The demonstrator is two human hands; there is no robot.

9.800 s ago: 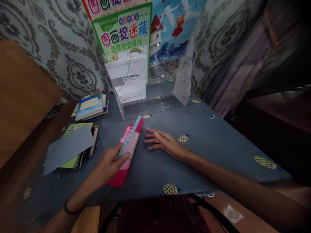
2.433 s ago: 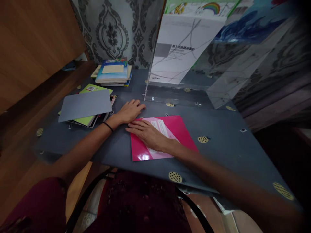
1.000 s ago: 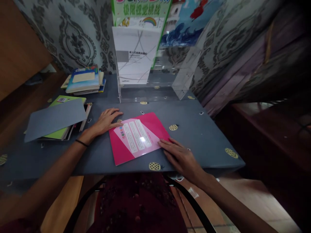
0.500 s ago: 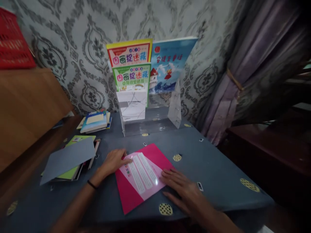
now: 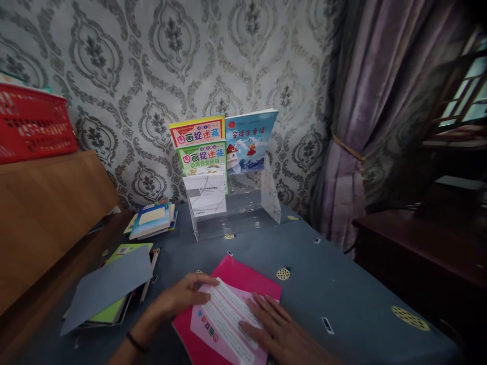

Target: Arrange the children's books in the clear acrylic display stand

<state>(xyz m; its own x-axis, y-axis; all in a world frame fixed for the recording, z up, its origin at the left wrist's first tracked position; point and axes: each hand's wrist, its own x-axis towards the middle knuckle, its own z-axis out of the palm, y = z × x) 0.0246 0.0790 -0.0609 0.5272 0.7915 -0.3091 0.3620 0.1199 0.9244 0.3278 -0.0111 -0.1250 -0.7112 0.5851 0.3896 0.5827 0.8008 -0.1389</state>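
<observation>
A pink book (image 5: 243, 276) with white text panels on its cover lies at a slant on the blue tablecloth, its lower corner cut off by the frame. My left hand (image 5: 186, 294) holds the book at its upper left edge, thumb on the cover and forefinger bent over the top. Flat across the right part of the cover rests my right hand (image 5: 276, 327), fingers spread. Beyond the book stands a clear plastic book rack (image 5: 271, 195). In it are a blue picture book (image 5: 249, 139), a yellow-edged book (image 5: 198, 133), a green-edged book (image 5: 203, 158) and a white booklet (image 5: 208, 195).
On the left lie a pile of books under a grey-blue sheet (image 5: 110, 286) and a smaller stack of books (image 5: 152, 220). A red basket (image 5: 36, 124) sits on a wooden cabinet (image 5: 57, 213). A purple curtain (image 5: 346, 177) hangs at right, near a dark red piece of furniture (image 5: 414, 243).
The view has tilted up, so everything sits lower. The pink book has turned somewhat, and my right hand has slid further onto its cover. My left hand stays by the upper left edge.
</observation>
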